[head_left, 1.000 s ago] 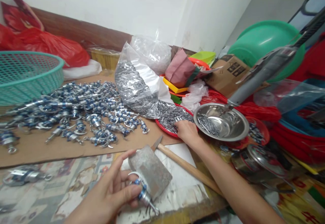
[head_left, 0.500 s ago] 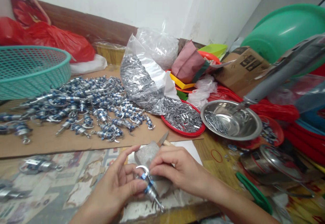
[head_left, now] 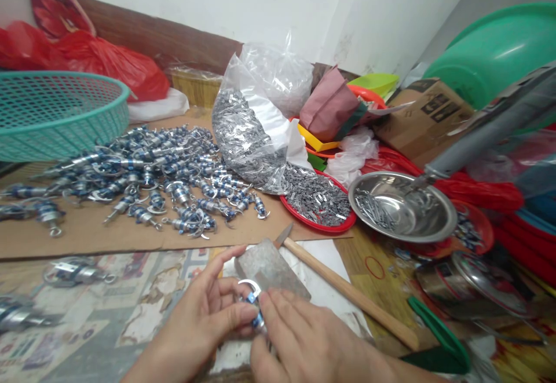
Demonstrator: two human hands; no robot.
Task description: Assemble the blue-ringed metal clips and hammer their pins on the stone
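My left hand (head_left: 202, 313) pinches a small blue-and-silver hooked metal fitting (head_left: 252, 298) between thumb and fingers, its curved claw pointing up. Closed over the fitting's lower end is my right hand (head_left: 304, 336), which hides that part. Just beyond the hands lies a grey block (head_left: 271, 267) on white paper. A hammer (head_left: 351, 290) with a wooden handle rests to its right, its pointed head touching or close to the block's far corner. Similar fittings form a heap (head_left: 174, 163) on cardboard at the back left, and a few lie nearer on the left.
A red tray (head_left: 319, 203) of small metal strips sits behind the hammer, below a plastic bag (head_left: 247, 134) of more strips. Right of it stands a steel bowl (head_left: 403, 206) with pins. A lidded metal pot (head_left: 473, 284) and a teal basket (head_left: 65, 116) flank the area.
My right hand has moved down and toward me, from beside the claw onto the fitting's lower end. The hammer's handle and more of the block now show. The view has shifted slightly.
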